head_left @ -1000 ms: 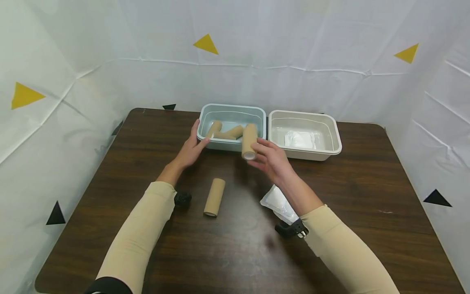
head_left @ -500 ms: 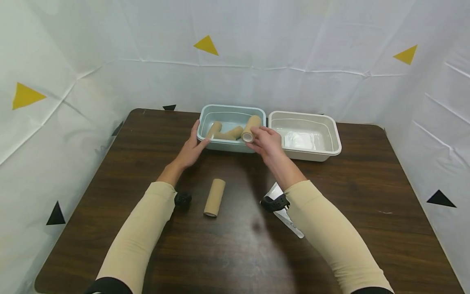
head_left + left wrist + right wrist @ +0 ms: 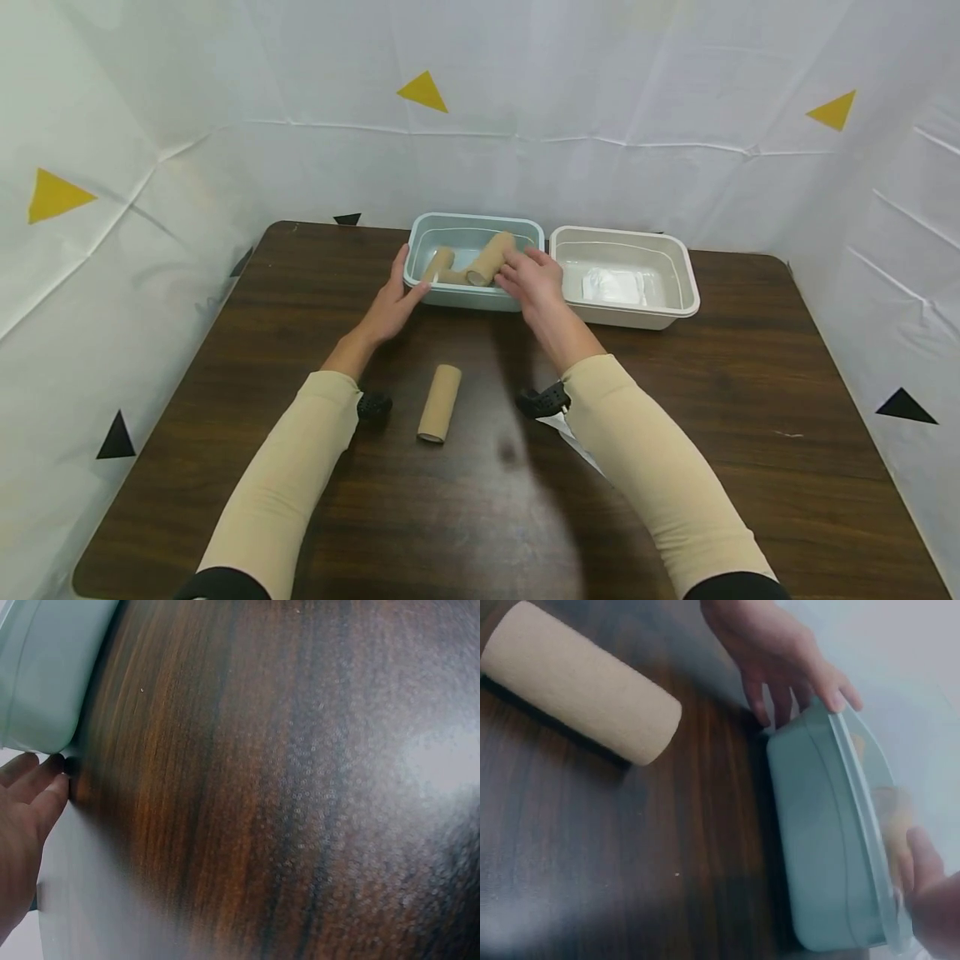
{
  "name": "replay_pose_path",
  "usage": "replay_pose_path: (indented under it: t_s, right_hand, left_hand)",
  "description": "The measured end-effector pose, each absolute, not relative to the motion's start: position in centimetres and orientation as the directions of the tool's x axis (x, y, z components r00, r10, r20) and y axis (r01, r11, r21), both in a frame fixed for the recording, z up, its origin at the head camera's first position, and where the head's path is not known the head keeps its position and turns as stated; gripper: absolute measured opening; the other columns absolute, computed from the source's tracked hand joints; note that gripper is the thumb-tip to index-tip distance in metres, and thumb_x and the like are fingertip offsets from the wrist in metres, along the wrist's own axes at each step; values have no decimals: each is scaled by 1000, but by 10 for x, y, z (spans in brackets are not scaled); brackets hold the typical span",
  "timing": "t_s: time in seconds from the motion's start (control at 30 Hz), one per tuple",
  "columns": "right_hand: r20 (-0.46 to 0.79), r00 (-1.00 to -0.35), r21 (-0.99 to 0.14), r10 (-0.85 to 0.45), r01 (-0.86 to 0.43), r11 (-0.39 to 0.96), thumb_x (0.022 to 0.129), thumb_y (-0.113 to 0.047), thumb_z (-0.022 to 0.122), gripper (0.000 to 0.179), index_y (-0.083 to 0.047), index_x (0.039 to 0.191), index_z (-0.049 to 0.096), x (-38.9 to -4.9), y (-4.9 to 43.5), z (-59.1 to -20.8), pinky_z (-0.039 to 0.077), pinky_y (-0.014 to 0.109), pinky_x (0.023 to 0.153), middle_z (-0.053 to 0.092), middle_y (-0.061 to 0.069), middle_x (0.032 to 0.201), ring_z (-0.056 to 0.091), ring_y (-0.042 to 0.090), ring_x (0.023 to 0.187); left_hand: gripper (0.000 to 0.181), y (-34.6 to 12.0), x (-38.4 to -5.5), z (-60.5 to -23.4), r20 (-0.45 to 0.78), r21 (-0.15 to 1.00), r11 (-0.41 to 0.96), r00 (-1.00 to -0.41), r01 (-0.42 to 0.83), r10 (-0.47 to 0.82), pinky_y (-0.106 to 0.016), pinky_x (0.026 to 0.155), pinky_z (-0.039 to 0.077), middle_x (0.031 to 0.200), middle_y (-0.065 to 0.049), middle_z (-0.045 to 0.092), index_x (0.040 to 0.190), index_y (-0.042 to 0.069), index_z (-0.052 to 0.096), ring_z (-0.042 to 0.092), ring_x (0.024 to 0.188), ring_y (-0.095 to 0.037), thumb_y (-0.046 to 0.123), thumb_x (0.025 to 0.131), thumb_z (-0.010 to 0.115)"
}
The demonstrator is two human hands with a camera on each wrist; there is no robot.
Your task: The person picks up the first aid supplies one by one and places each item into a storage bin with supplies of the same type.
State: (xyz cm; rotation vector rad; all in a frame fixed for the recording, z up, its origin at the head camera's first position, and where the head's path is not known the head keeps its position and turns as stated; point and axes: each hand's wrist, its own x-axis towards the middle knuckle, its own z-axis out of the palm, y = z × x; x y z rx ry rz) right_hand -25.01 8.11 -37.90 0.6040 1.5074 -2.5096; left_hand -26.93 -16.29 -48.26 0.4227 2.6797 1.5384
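Observation:
My left hand point(image 3: 388, 304) rests with fairly straight fingers at the left end of a pale blue plastic bin point(image 3: 472, 297), thumb at its front corner. In the left wrist view the left fingers point(image 3: 49, 791) lie against the bin's outer wall. My right hand point(image 3: 536, 283) reaches over the bin's front right rim, its loosely extended fingers right at a brown cardboard tube point(image 3: 491, 258). This tube lies slanted over other cardboard tubes inside, one of them point(image 3: 440, 260) at the left. In the right wrist view the right hand point(image 3: 934, 900) shows beside the blurred tube.
One more cardboard tube point(image 3: 439, 403) lies on the dark wooden table point(image 3: 360, 500) in front. A cream bin point(image 3: 633, 315) stands right of the blue one and holds a clear-and-white packet point(image 3: 615, 285). Another packet point(image 3: 573, 442) is mostly hidden under the right forearm.
My right hand has carried the cardboard tube up and left into the blue bin, and its fingers have loosened around it. My left hand has stayed at the bin's left end.

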Motion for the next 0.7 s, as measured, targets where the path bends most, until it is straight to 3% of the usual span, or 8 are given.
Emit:
replay_pose_path:
  t_s: [0.2, 0.47, 0.7]
  right_hand:
    - [-351, -936, -852, -23, 330, -407, 94, 0, 60, 57, 2, 147, 37, -243, 81, -387, 48, 37, 96, 49, 27, 139, 53, 34, 126]
    - [-273, -951, -926, -148, 301, -227, 94, -1, 62, 43, 5, 135, 51, -229, 81, -396, 54, 39, 86, 54, 23, 136, 60, 35, 117]
    - [-117, -920, -993, -374, 108, 46, 91, 2, 65, 40, 8, 129, 57, -208, 79, -407, 54, 45, 84, 62, 29, 122, 66, 28, 104]
  left_hand:
    - [75, -162, -269, -482, 116, 853, 473, -963, 222, 242, -52, 115, 17, 163, -10, 10, 158, 23, -2, 19, 146, -30, 33, 103, 48]
    - [76, -162, -268, -482, 126, 843, 486, -963, 232, 240, -52, 114, 18, 163, -12, 12, 159, 18, 0, 21, 145, -33, 37, 102, 48]
    - [75, -160, -268, -480, 113, 852, 477, -966, 215, 234, -50, 115, 18, 163, -11, 12, 159, 23, -1, 21, 146, -30, 37, 103, 47]
